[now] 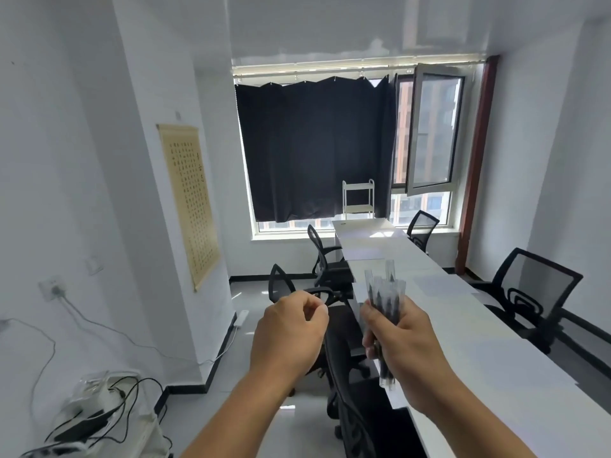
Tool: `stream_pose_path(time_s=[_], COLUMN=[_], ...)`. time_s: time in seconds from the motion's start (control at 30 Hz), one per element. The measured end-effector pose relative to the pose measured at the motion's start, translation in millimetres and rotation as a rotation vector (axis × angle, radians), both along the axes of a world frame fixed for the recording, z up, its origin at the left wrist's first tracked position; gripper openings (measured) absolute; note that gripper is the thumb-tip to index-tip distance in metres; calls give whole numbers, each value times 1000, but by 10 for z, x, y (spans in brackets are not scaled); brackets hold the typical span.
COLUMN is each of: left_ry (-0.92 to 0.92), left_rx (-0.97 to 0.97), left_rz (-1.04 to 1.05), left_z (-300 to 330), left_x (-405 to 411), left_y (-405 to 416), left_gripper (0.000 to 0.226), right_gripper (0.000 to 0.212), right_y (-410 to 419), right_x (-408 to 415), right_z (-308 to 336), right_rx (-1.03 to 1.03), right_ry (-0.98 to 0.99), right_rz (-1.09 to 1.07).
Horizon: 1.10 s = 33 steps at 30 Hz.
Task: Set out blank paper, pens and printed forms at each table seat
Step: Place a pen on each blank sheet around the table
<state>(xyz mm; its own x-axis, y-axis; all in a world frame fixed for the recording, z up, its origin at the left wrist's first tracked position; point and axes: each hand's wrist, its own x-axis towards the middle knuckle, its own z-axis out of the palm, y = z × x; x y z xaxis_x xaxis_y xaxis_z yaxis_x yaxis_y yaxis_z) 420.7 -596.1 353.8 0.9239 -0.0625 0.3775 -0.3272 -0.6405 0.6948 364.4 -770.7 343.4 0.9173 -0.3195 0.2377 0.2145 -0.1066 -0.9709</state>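
My right hand (401, 352) grips a bundle of several clear-barrelled black pens (385, 292), held upright above the near left edge of the long white table (489, 352). My left hand (289, 332) hovers just left of the bundle, its fingers curled with thumb and fingertips together; nothing is visible in it. Sheets of white paper (439, 284) lie on the table at seats further along, and another sheet (367, 254) lies nearer the window end.
Black mesh office chairs stand along both sides: one (350, 375) right below my hands, two (325, 256) further left, two (532, 292) on the right. A white trolley (358, 201) stands by the dark curtain. Cables and a cluttered box (99, 411) sit at the lower left.
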Motion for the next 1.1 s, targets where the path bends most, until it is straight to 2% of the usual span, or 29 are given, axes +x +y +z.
stream_pose_path(time_s=[0.17,0.43,0.83,1.1], left_ry=[-13,4,-32,-27], left_rx=[-28,35,87,46], left_rz=[1,-28,-91,-231], left_z=[60,169,286,384], left_x=[321,982,2866,3764], left_y=[374,456,-106,-558], left_gripper=[14,15,15,15], right_gripper=[15,11,11,8], right_y=[375,439,-83,-437], right_x=[345,1002,2848,3561], right_z=[80,67,47,90], right_rx=[14,58,78,66], right_ry=[-18,-34,-82,-59], right_rz=[18,-17,-81,-194])
